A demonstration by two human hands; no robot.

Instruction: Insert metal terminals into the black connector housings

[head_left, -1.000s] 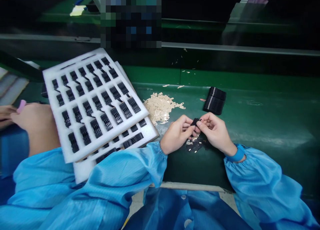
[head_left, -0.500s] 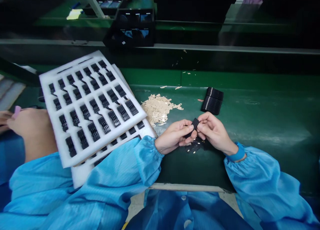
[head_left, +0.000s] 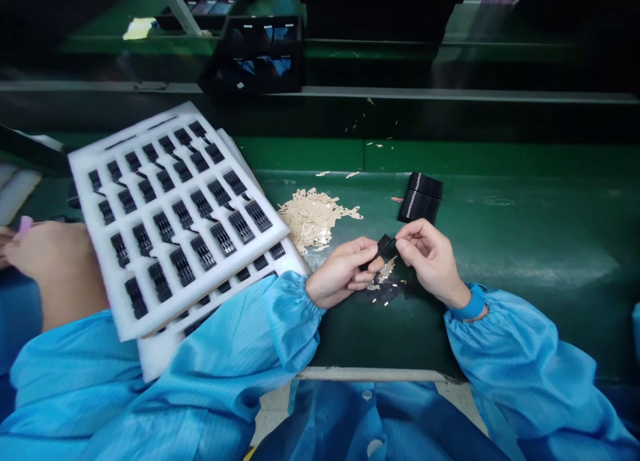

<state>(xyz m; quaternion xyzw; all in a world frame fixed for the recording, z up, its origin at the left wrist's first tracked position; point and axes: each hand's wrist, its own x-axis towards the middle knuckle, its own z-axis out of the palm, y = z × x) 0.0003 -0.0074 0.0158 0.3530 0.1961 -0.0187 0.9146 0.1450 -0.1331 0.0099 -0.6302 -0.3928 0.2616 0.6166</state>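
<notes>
Matt black plastic strip [head_left: 380,249]

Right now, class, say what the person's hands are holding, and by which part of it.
The left hand pinches a small black strip at its lower end; the right hand is at the upper end, contact unclear.

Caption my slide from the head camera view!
Left hand holds a small black part near the right hand, beside a white foam tray and pale scraps on a green bench.

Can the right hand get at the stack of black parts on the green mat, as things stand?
Probably yes: the right hand lies just below the stack of black parts, with only green mat between them.
</notes>
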